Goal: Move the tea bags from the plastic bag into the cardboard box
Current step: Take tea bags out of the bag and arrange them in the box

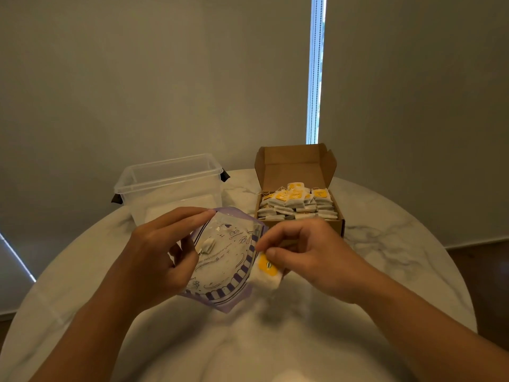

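While the left hand (162, 252) holds the plastic bag (228, 260) up off the tabletop (385, 244), its forearm comes in from the lower left. The forefinger lies straight along the bag's upper edge, pointing up-right. Thumb on the near face, remaining fingers behind the film — grasping the bag's left side.

Right hand (311, 257): forearm enters from the lower right, back of hand up. Thumb and forefinger pinch one tea bag (268, 277) at its top end, other fingers curled.

The tea bag sits at the plastic bag's right edge, against the purple-striped border. Its long axis is near vertical in view, yellow tag uppermost, white pouch hanging below.

The plastic bag faces the camera, tilted, long axis running lower left to upper right. A second tea bag (206, 246) shows inside, near the left thumb.

The cardboard box (294, 166) stands just beyond the right hand, lid flap upright — filled with stacked tea bags (297, 205). A clear plastic tub (170, 183) stands beyond the left hand.
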`<state>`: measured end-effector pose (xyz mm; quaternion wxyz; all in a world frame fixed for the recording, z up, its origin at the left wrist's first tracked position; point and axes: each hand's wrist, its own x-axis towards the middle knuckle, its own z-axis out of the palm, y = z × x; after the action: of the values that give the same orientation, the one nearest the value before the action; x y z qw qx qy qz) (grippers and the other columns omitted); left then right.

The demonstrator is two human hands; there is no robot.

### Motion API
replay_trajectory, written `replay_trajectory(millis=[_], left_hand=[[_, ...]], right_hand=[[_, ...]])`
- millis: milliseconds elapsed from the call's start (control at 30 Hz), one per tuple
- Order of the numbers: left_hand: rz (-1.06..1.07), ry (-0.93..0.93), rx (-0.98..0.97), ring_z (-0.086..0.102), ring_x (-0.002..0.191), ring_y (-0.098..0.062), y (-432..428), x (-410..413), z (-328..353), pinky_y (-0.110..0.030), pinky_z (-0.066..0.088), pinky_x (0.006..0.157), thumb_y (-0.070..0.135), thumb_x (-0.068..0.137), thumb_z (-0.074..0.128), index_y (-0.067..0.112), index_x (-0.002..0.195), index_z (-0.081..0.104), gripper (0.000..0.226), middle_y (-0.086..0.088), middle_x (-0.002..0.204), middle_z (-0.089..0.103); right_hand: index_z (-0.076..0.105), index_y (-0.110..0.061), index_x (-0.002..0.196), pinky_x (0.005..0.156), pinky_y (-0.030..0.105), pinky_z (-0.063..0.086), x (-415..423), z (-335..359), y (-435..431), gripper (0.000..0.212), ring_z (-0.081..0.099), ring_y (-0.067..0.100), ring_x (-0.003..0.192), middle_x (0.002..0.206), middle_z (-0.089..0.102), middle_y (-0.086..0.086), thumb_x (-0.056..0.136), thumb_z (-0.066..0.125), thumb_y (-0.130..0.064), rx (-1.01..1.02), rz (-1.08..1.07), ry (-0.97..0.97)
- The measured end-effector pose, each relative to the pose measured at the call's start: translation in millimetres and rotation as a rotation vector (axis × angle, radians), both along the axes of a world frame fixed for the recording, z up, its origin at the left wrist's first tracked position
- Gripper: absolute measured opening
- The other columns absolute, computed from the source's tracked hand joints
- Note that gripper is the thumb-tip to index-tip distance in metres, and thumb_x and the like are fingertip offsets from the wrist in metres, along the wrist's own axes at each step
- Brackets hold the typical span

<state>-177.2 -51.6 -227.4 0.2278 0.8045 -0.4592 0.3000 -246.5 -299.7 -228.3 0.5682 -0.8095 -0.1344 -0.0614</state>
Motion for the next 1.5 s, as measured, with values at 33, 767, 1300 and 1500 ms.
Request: replay_trajectory(millis=[33, 767, 1300, 1500], left_hand=[[0.004, 0.004, -0.001, 0.058, 0.095, -0.008, 0, 0, 0, -0.002, 0.047, 0.059, 0.033, 0.084, 0.053, 0.008, 0.125, 0.061, 0.049, 0.002, 0.121, 0.062], [0.031, 0.002, 0.012, 0.067, 0.094, -0.022, 2, 2, -1, -0.010, 0.053, 0.055, 0.036, 0.084, 0.053, 0.012, 0.124, 0.061, 0.048, 0.000, 0.122, 0.064], [0.022, -0.002, 0.006, 0.062, 0.097, -0.014, 2, 2, -1, -0.003, 0.048, 0.058, 0.030, 0.084, 0.052, 0.009, 0.125, 0.061, 0.047, 0.005, 0.123, 0.061], [0.021, 0.009, -0.001, 0.066, 0.093, -0.020, 3, 3, -2, -0.007, 0.051, 0.056, 0.033, 0.084, 0.053, 0.013, 0.126, 0.060, 0.047, 0.003, 0.123, 0.062]], right_hand=[[0.076, -0.017, 0.095, 0.074, 0.028, 0.059, 2, 2, -6, 0.018, 0.071, 0.013, 0.092, 0.096, 0.074, -0.001, 0.088, 0.066, -0.003, 0.010, -0.006, -0.013], [0.074, -0.018, 0.093, 0.065, 0.012, 0.044, 133, 26, -99, 0.017, 0.063, 0.007, 0.087, 0.092, 0.068, -0.006, 0.086, 0.070, -0.004, -0.596, -0.409, -0.121], [0.076, -0.014, 0.099, 0.057, 0.015, 0.036, 110, 20, -97, 0.017, 0.056, 0.003, 0.075, 0.092, 0.071, -0.003, 0.093, 0.064, -0.024, -0.719, -0.470, -0.225], [0.077, -0.020, 0.100, 0.060, 0.014, 0.039, 92, 10, -94, 0.014, 0.059, 0.003, 0.077, 0.092, 0.072, -0.007, 0.090, 0.068, -0.021, -0.763, -0.391, -0.187]])
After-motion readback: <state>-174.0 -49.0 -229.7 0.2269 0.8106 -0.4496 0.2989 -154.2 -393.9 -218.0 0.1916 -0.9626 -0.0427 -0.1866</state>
